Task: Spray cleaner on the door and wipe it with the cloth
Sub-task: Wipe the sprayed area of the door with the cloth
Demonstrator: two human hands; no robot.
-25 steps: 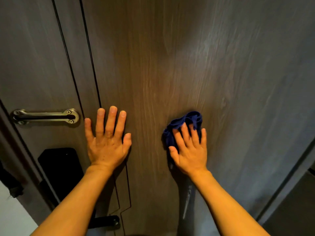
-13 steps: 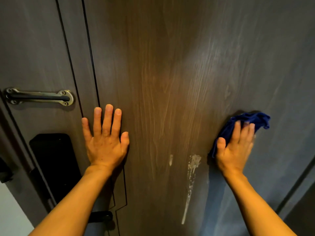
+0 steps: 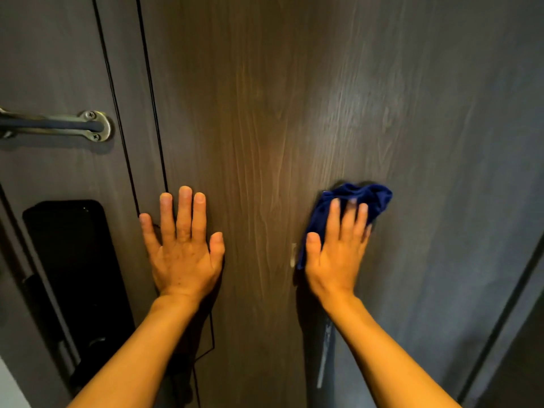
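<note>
A dark wood-grain door [image 3: 279, 98] fills the view. My right hand [image 3: 338, 254] presses a crumpled blue cloth [image 3: 365, 198] flat against the door, right of centre; the cloth sticks out above and left of the fingers. My left hand [image 3: 184, 245] lies flat on the door with fingers spread, holding nothing. A pale streak of cleaner [image 3: 325, 354] runs down the door below my right wrist, with a small drip [image 3: 293, 254] just left of the cloth. No spray bottle is in view.
A metal door guard bar [image 3: 59, 125] is mounted at the upper left. Below it sits a black lock panel [image 3: 73, 266]. Thin black grooves [image 3: 150, 98] run down the door left of my left hand. The door frame edge [image 3: 506, 319] slants at the lower right.
My right hand has slid the cloth back leftward from the far right, over the top of the cleaner streak. My left hand has stayed flat in place. The view has shifted slightly.
</note>
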